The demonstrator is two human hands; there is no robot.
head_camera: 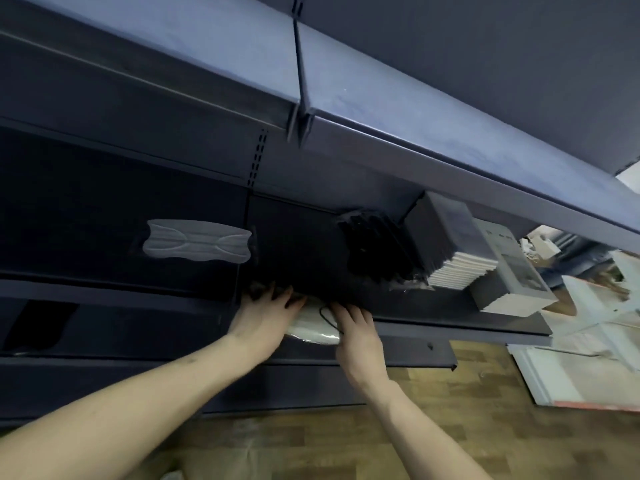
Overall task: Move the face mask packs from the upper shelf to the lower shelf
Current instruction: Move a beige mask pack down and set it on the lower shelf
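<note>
Dark blue metal shelves (398, 140) fill most of the view, seen from below at a slant. Both hands reach to one shelf board (433, 308) in the middle of the scene, where a pack of white face masks (313, 327) in clear wrapping lies at the near edge of the board. The left hand (265, 318) lies on the left end of this pack, with its fingers (280, 297) stretched forward and spread over the top of it. The right hand (356, 336) is at the right end of the pack, its fingers (346, 315) bent down on the wrapping, but I cannot tell whether they really close around it. A thin black loop (327, 315) shows on the pack between the two hands.

To the left, on the neighbouring section and farther back, a single white mask (197, 241) lies flat. To the right of the hands, on the same board, a bundle of black masks (375, 247) in clear wrapping stands, and just beside it a row of dark packs with white edges (446, 251), then a grey box (512, 271) at the right end. Below the shelves a wooden floor (450, 427) is visible, and at the far right some white cartons (588, 341) lie on it.
</note>
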